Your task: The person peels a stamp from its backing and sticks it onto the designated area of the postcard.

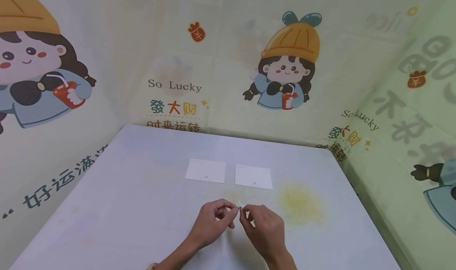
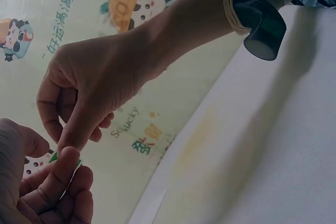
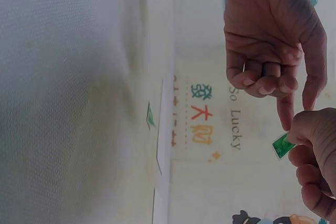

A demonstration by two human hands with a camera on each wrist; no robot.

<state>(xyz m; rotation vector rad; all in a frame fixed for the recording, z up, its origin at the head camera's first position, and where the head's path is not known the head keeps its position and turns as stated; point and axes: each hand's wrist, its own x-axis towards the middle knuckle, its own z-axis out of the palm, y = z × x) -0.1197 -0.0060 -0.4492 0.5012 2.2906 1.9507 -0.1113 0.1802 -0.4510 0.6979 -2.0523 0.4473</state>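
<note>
The right hand (image 1: 268,228) pinches a green label (image 3: 281,147); whether the left hand (image 1: 208,224) does is unclear. 2 cards (image 1: 206,170) lie on the desk (image 1: 135,206).

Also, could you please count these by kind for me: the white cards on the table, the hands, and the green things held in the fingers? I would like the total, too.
White cards lying on the table: 2
Hands, being the left hand and the right hand: 2
Small green piece held in the fingers: 1
Total: 5
</note>
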